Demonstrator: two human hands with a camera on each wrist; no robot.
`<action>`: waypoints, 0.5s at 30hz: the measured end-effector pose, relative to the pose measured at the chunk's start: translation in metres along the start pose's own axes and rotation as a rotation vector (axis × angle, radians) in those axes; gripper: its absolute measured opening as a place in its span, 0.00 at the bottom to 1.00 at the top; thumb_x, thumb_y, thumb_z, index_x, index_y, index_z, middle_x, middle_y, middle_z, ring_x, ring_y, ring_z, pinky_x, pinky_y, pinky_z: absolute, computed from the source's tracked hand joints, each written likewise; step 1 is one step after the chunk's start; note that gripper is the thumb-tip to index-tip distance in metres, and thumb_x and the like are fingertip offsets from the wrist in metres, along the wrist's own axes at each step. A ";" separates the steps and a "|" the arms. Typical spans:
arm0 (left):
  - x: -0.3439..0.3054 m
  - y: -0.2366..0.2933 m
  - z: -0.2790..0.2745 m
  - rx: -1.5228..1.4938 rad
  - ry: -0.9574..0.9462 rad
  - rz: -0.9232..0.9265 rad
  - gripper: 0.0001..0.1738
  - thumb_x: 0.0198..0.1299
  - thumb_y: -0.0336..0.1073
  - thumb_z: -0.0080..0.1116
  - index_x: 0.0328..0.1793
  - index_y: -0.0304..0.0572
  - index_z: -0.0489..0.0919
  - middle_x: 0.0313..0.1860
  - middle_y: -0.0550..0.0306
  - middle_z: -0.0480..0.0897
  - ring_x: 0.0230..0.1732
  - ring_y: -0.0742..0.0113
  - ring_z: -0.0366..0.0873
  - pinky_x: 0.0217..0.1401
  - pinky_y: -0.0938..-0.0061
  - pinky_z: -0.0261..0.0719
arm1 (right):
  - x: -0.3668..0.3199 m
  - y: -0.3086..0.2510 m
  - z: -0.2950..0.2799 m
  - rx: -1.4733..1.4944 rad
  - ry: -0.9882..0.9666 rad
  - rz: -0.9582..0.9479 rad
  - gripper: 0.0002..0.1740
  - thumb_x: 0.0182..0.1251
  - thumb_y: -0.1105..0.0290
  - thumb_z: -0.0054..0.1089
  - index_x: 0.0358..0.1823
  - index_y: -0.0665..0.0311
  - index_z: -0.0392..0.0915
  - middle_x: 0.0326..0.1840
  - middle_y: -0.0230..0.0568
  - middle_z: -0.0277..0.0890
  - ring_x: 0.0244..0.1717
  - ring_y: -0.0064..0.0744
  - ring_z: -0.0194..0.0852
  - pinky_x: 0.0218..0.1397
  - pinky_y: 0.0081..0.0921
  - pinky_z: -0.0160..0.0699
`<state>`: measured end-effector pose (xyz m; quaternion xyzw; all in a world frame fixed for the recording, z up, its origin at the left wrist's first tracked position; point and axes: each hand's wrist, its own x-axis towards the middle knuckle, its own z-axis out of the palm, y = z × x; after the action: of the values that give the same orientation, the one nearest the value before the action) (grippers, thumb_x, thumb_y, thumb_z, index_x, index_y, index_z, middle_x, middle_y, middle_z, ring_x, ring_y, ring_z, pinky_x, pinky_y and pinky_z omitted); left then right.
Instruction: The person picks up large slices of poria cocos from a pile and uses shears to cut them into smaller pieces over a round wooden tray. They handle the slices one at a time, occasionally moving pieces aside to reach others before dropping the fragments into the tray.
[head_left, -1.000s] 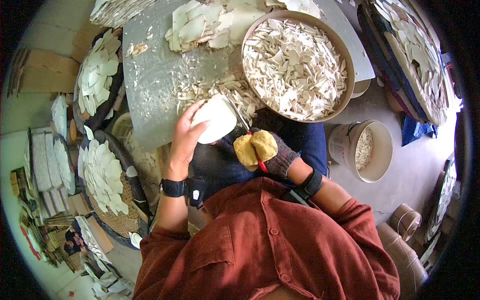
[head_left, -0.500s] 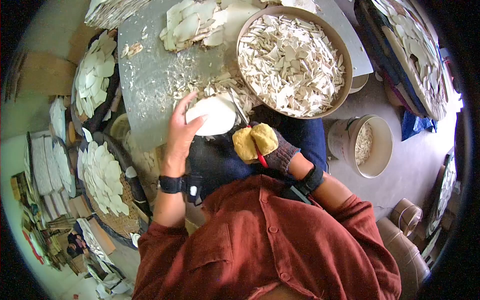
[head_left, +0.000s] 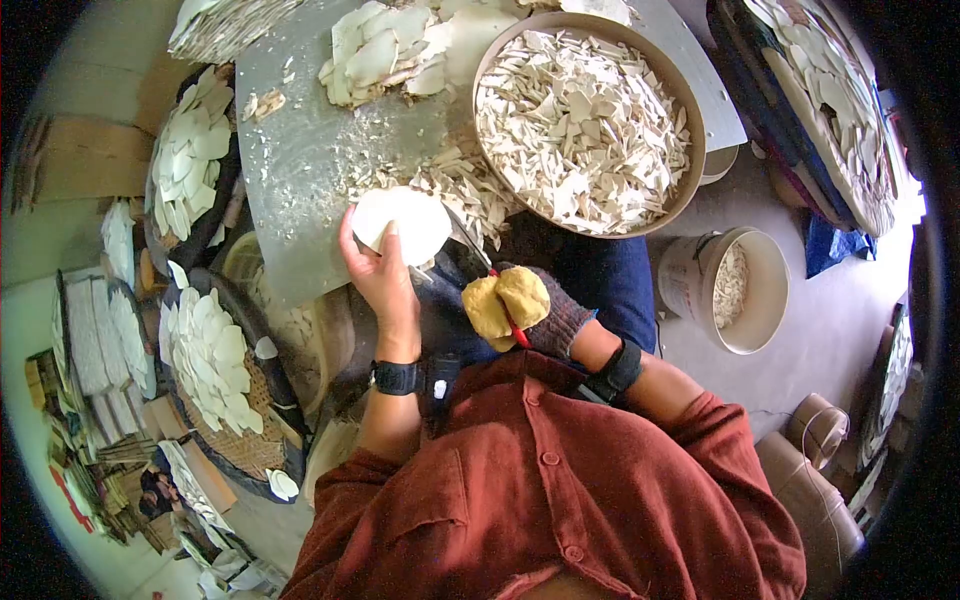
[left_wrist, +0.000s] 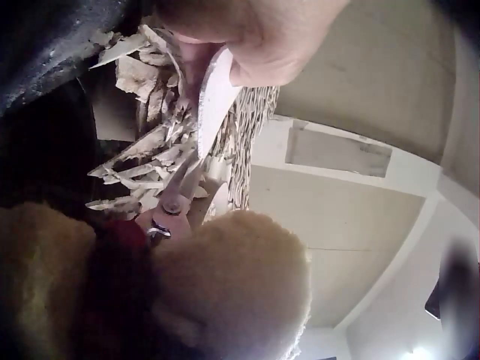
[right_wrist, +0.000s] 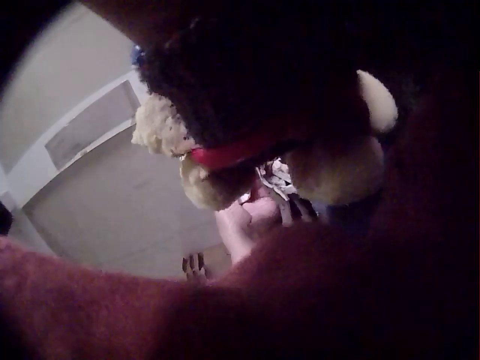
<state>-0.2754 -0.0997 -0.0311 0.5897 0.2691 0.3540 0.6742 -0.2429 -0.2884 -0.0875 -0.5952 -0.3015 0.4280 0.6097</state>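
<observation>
A thin white oval slice (head_left: 402,222) is pinched in my bare left hand (head_left: 385,290), thumb across its upper face and fingers at its left edge. My right hand (head_left: 558,312), in a dark knitted glove, grips pruning shears (head_left: 466,238) with red handles wrapped in lumpy yellow foam (head_left: 522,296). Their blades point up and left, right beside the slice's right edge. In the left wrist view the shears' pivot (left_wrist: 174,205) shows between the foam lumps, and the slice (left_wrist: 217,97) stands edge-on just above the blade tips. The right wrist view is dark, with the foam (right_wrist: 214,184) partly visible.
A round tray (head_left: 700,150) heaped with white chips sits on the grey metal table (head_left: 290,190). Loose trimmings (head_left: 465,185) lie by the slice, stacked slices (head_left: 385,55) further back. A bucket (head_left: 690,275) with chips stands right; baskets of slices (head_left: 210,350) stand left.
My left hand spread its fingers, then took a new hold with the thumb over the slice. The slice shifted left, slightly away from the blades. My right hand stayed nearly in place.
</observation>
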 end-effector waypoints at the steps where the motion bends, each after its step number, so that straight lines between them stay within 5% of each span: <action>1: 0.000 0.002 0.001 -0.010 -0.004 -0.002 0.27 0.58 0.23 0.51 0.65 0.39 0.59 0.56 0.50 0.71 0.54 0.65 0.71 0.56 0.72 0.72 | 0.000 0.000 0.002 0.175 -0.013 0.006 0.12 0.62 0.67 0.55 0.43 0.67 0.75 0.43 0.39 0.77 0.44 0.27 0.76 0.48 0.26 0.75; 9: 0.002 0.010 0.000 -0.016 -0.178 -0.100 0.28 0.57 0.20 0.50 0.65 0.37 0.61 0.58 0.53 0.70 0.55 0.70 0.70 0.57 0.77 0.70 | 0.015 0.016 0.003 1.304 -0.179 -0.012 0.12 0.64 0.72 0.53 0.46 0.69 0.74 0.47 0.40 0.76 0.47 0.29 0.75 0.55 0.27 0.74; 15: 0.005 -0.008 -0.003 -0.068 -0.112 -0.081 0.30 0.57 0.20 0.49 0.67 0.37 0.59 0.58 0.52 0.70 0.53 0.70 0.72 0.54 0.77 0.73 | 0.007 0.009 0.010 0.222 -0.034 -0.055 0.13 0.63 0.70 0.54 0.46 0.70 0.73 0.45 0.42 0.76 0.47 0.30 0.76 0.53 0.26 0.76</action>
<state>-0.2731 -0.0942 -0.0387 0.5740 0.2423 0.3019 0.7215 -0.2499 -0.2788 -0.0961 -0.5080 -0.2787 0.4520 0.6782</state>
